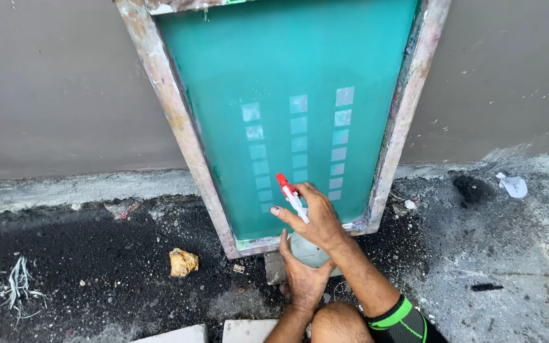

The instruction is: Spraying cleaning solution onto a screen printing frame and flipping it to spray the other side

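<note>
A grey wall and a gritty, soot-dark concrete floor (84,254) fill my view, with a wooden-framed screen-printing frame (179,127) leaning on the wall, its teal mesh carrying three columns of pale squares. At six o'clock of that frame my right hand (316,219) wraps the neck of a spray bottle (295,203), grip curled tight with a finger by the trigger, red nozzle aimed at eleven o'clock toward the mesh. My left hand (303,273) cups the bottle's base, fingers pressed against it; I judge spraying is in hand, and squeezing calls for steady aim.
</note>
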